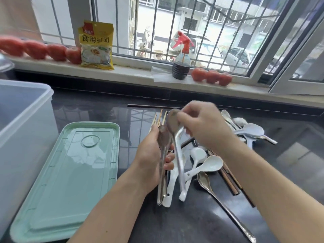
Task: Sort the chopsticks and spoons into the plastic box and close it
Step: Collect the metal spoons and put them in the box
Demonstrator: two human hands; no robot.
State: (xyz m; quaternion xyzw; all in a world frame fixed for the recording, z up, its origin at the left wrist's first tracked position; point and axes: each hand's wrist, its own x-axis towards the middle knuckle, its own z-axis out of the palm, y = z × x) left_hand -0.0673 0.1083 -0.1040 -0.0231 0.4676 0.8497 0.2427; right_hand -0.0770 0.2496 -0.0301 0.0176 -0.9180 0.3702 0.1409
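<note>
My left hand grips a bundle of metal spoons upright, with light wooden chopsticks poking up behind it. My right hand pinches the bowl of another metal spoon, its handle hanging down beside the bundle. On the dark counter lie white ceramic spoons, a long metal spoon and dark brown chopsticks. More spoons sit further right. The green lid lies flat at the left. The clear plastic box stands at the far left edge.
A window sill runs along the back with tomatoes, a yellow packet and a spray bottle of dark liquid. One dark chopstick lies along the counter's back. A window frame swings in at the right.
</note>
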